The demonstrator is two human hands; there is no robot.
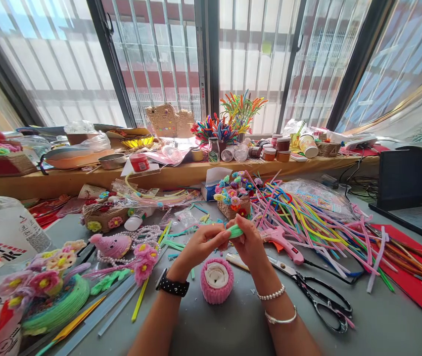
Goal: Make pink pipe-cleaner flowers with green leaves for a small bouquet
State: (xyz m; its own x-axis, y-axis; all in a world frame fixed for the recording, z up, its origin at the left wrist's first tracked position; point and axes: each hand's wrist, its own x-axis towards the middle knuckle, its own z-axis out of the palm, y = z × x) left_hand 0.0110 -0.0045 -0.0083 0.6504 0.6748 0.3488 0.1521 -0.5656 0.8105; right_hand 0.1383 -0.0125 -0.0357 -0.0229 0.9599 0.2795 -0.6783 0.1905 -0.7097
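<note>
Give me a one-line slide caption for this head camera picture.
Left hand and right hand pinch a green fuzzy piece near a pink cup, glue gun and scissors alongside.

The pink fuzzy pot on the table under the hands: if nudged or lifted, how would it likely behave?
The pink pot looks short and wide, standing upright on the grey table, so it would probably slide rather than tip. Its fuzzy wrapping likely gives a non-slip hold. It seems small and hollow, so probably light.

Tall dark-framed windows [159, 59], bright daylight, barred building outside; long wooden sill [181, 174] beneath; grey table [233, 321].
</note>
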